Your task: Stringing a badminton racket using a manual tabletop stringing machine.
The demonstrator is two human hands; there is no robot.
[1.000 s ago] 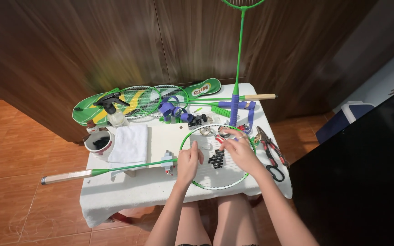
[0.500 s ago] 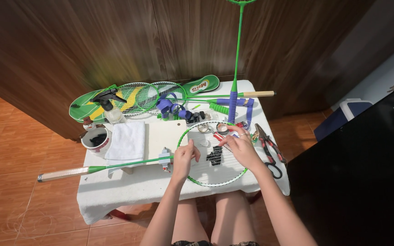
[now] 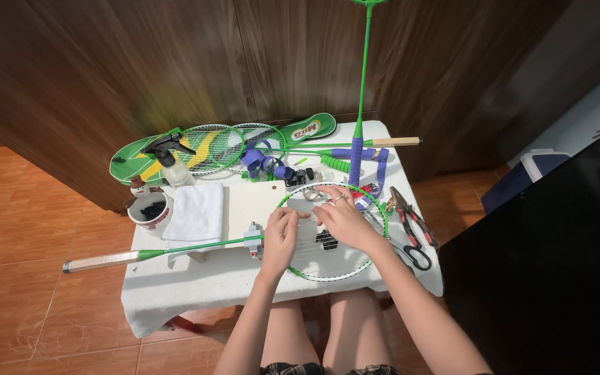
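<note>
A green badminton racket lies across the white-covered table, its round head in front of me and its wooden handle sticking out to the left. Both hands rest on the upper left part of the strings. My left hand has thumb and fingers pinched at a string near the rim. My right hand, a ring on one finger, reaches leftward with fingertips pinched close to the left hand's. A black patch shows on the strings below my right hand. A small grey clamp sits on the shaft.
White towel, mug, spray bottle, green racket cover with two rackets and purple grip tape fill the back. Pliers and scissors lie right. Another racket leans on the wooden wall. A black panel stands right.
My right hand has slid left across the strings, from the top right rim toward my left hand. The left hand has edged up a little. The view shifted slightly.
</note>
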